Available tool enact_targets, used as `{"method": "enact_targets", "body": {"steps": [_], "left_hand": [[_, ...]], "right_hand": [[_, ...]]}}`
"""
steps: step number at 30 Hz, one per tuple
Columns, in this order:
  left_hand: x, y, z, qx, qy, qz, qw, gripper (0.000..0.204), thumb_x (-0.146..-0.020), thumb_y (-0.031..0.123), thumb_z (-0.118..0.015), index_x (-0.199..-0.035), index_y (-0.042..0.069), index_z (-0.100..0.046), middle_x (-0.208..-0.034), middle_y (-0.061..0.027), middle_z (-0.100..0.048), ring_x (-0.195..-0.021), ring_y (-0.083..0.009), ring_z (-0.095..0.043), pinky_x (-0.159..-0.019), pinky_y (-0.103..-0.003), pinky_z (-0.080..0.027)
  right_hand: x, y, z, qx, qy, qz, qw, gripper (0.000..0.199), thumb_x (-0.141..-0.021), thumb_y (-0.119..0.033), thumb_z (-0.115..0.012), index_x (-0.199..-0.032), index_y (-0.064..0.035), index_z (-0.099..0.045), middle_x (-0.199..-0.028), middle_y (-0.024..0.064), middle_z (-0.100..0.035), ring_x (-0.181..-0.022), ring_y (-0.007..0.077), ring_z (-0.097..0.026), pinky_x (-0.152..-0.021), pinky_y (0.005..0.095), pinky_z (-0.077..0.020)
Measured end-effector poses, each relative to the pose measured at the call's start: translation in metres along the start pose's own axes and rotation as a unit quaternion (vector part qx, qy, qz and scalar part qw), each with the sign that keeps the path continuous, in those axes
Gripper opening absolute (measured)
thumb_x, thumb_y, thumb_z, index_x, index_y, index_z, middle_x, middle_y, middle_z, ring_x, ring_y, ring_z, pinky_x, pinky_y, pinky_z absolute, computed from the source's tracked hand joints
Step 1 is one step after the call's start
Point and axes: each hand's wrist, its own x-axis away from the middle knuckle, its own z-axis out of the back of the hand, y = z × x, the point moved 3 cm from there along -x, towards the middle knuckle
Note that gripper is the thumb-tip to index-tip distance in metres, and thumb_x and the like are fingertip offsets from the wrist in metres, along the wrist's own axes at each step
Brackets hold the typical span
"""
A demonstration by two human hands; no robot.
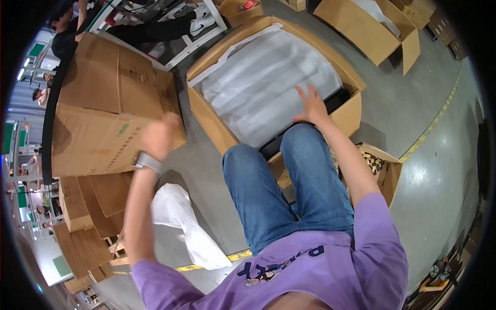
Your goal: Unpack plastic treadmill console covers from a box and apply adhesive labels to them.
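Note:
In front of my knees stands an open cardboard box [206,119] with white translucent packing sheet [263,77] spread across its inside. Along the near inner edge a long black piece [274,143] shows beside the sheet. My right hand [311,106] is over the sheet's near right part, fingers spread and nothing in them; whether it presses on the sheet I cannot tell. Raised to the left, my left hand [159,137] with a grey wristband is smeared by motion in front of a large closed carton, its fingers unclear.
The large brown carton [98,129] rises at the left, above stacked flat cardboard [88,222]. A crumpled white sheet [178,212] lies on the floor. By my right knee sits a small box of little pieces [373,163]. Another open carton [367,31] stands far right; a person's legs [155,33] are far left.

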Motion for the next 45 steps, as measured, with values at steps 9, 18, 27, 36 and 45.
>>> {"method": "enact_targets", "body": {"steps": [9, 18, 27, 36, 45], "left_hand": [[-0.011, 0.136, -0.115, 0.275, -0.169, 0.028, 0.946, 0.020, -0.083, 0.025, -0.058, -0.085, 0.008, -0.068, -0.075, -0.0162, -0.064, -0.071, -0.0349, -0.062, -0.063, -0.043, -0.048], [-0.057, 0.230, -0.195, 0.197, -0.181, -0.089, 0.959, 0.018, -0.082, 0.023, -0.058, -0.085, 0.009, -0.069, -0.079, -0.0180, -0.065, -0.076, -0.0369, -0.062, -0.067, -0.043, -0.050], [-0.023, 0.187, -0.126, 0.264, -0.108, 0.049, 0.957, 0.022, -0.084, 0.026, -0.059, -0.084, 0.006, -0.067, -0.070, -0.0170, -0.062, -0.067, -0.0337, -0.062, -0.059, -0.042, -0.048], [0.104, 0.093, -0.125, 0.405, 0.075, 0.244, 0.878, 0.021, -0.086, 0.018, -0.060, -0.082, -0.001, -0.065, -0.055, -0.0021, -0.049, -0.051, -0.0079, -0.041, -0.048, -0.024, -0.034], [0.141, 0.098, -0.083, 0.704, 0.106, 0.342, 0.613, 0.057, -0.095, 0.048, -0.039, -0.097, -0.005, -0.059, -0.050, 0.0082, -0.020, -0.041, -0.0035, -0.021, -0.040, -0.020, -0.015]], "right_hand": [[-0.013, 0.074, -0.098, 0.126, -0.175, 0.170, 0.961, 0.017, -0.068, -0.018, -0.068, -0.083, -0.0110, -0.065, -0.093, 0.0130, -0.060, -0.088, 0.0323, -0.058, -0.074, 0.0405, -0.0502], [-0.001, 0.085, -0.068, 0.162, -0.247, 0.193, 0.936, 0.027, -0.072, -0.036, -0.065, -0.083, -0.0118, -0.068, -0.093, 0.0070, -0.064, -0.093, 0.0272, -0.060, -0.077, 0.0377, -0.0489], [-0.038, 0.067, -0.059, 0.113, -0.413, 0.165, 0.888, 0.051, -0.058, -0.048, -0.075, -0.087, -0.0076, -0.069, -0.086, 0.0124, -0.067, -0.083, 0.0294, -0.063, -0.070, 0.0384, -0.0496], [-0.052, -0.010, 0.040, 0.046, -0.318, 0.236, 0.917, 0.042, -0.058, -0.045, -0.076, -0.067, -0.0043, -0.066, -0.065, 0.0133, -0.062, -0.065, 0.0308, -0.061, -0.058, 0.0413, -0.0466], [0.008, -0.126, 0.218, 0.064, -0.138, 0.338, 0.929, 0.038, -0.061, -0.039, -0.076, -0.066, -0.0026, -0.068, -0.061, 0.0112, -0.063, -0.062, 0.0275, -0.063, -0.057, 0.0365, -0.0493]]}}
